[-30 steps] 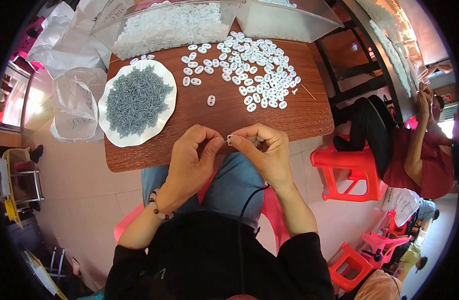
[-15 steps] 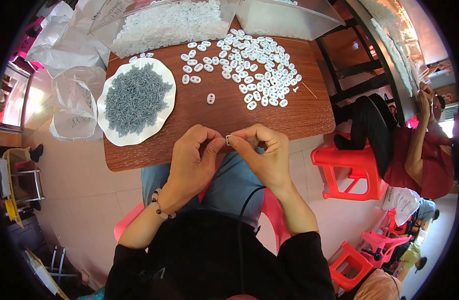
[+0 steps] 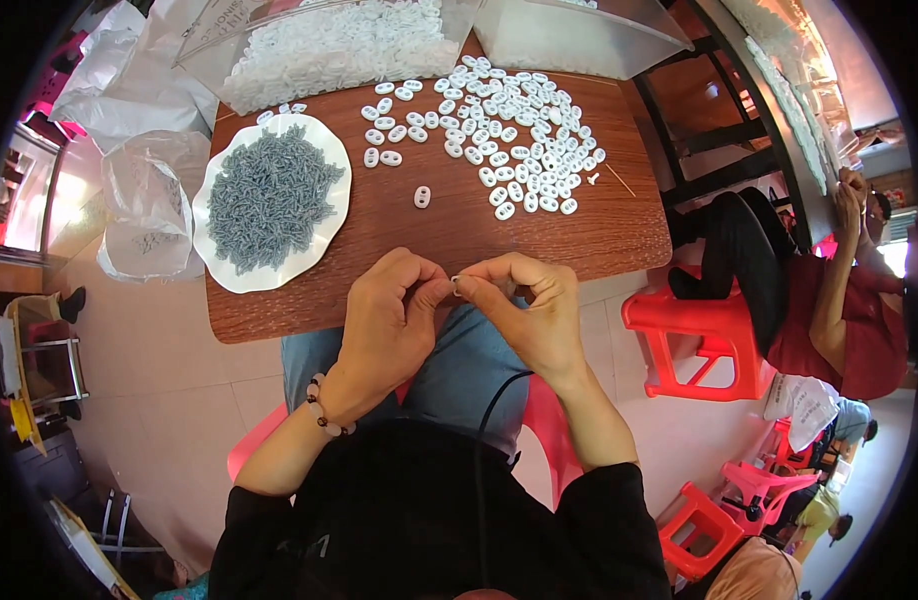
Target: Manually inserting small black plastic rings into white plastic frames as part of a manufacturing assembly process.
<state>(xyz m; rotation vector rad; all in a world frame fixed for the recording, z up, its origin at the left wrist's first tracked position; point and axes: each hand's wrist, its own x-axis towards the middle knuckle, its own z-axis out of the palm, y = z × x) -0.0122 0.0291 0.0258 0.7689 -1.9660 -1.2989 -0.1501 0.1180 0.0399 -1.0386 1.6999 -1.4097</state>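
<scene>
Over the table's near edge, my left hand (image 3: 392, 312) and my right hand (image 3: 534, 312) meet at the fingertips. My right thumb and forefinger pinch a small white plastic piece (image 3: 457, 286), mostly hidden by the fingers. The left thumb and forefinger are pressed together right beside it; what they hold, if anything, is too small to make out. Just beyond the hands lies a single white oval two-hole piece (image 3: 422, 197). A white scalloped plate (image 3: 331, 235) at the left carries a heap of small grey spring-like pieces (image 3: 269, 200).
Many white two-hole pieces (image 3: 539, 140) spread over the brown table (image 3: 419, 240). Clear bins (image 3: 344, 55) of white parts stand at its back. A thin stick (image 3: 620, 180) lies at the right. A co-worker (image 3: 839, 320) sits at the right beside a red stool (image 3: 694, 325).
My hands stay nearly in place. The small white piece has turned slightly between the fingertips and shows less than before.
</scene>
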